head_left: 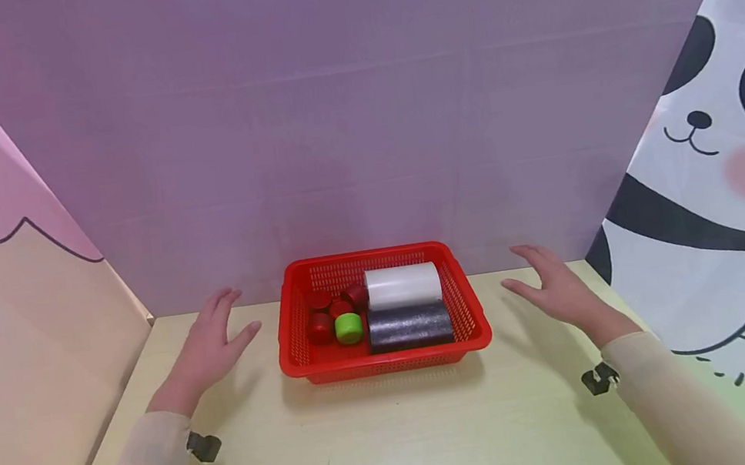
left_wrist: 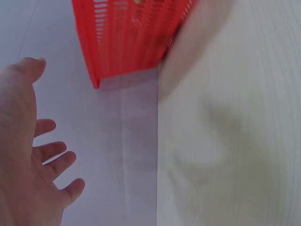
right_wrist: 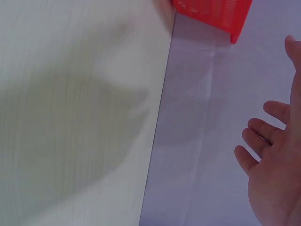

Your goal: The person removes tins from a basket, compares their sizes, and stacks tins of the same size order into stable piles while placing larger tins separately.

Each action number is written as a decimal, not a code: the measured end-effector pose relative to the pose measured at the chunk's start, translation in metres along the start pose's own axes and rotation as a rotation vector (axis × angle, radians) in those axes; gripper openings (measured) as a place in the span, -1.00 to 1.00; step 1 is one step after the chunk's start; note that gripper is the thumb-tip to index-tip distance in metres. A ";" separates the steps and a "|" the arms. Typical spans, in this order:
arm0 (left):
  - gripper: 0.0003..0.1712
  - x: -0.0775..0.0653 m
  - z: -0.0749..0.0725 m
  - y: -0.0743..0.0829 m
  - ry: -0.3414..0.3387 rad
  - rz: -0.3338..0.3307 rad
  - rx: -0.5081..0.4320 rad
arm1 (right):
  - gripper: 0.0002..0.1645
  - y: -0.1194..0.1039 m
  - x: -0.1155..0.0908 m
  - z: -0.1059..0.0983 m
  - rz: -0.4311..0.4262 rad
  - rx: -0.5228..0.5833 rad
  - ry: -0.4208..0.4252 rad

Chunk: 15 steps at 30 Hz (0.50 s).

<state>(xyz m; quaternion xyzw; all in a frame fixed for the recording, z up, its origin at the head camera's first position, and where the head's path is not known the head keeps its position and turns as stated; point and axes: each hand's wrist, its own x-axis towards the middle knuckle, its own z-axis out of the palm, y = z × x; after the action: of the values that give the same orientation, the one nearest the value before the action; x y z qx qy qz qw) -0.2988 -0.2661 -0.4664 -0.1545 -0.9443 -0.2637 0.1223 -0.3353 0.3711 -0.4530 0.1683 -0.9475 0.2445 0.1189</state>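
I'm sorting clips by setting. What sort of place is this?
Probably a screened-off recording booth: a pale table with a purple backdrop behind and a cartoon panda at the right.

Red perforated plastic basket (head_left: 388, 359): upright, open-topped, standing toward 6 o'clock of the head view's centre. From the basket's middle, a plain white cylinder (head_left: 403, 286) lies on its side toward 2 o'clock and a glossy black cylinder (head_left: 410, 327) likewise toward 4, both with long axes running 9-to-3. A short lime-green cylinder (head_left: 349, 329) sits toward 8 o'clock, with short red cylinders (head_left: 320, 329) clustered between 9 and 11.
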 end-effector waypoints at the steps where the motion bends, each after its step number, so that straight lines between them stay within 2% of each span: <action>1: -0.08 0.000 0.001 0.001 -0.005 -0.005 -0.032 | -0.03 -0.002 -0.001 0.000 0.009 0.016 -0.004; 6: -0.08 -0.001 0.005 0.007 -0.025 -0.011 -0.152 | -0.04 -0.011 -0.003 0.004 0.049 0.097 -0.023; 15: 0.06 -0.003 0.011 0.025 -0.079 -0.041 -0.252 | -0.08 -0.027 -0.005 0.012 0.055 0.191 -0.035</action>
<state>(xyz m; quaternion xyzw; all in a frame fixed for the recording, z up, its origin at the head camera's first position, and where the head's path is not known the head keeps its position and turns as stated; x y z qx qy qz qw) -0.2890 -0.2407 -0.4650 -0.1595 -0.9108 -0.3763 0.0592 -0.3223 0.3444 -0.4530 0.1570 -0.9261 0.3339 0.0788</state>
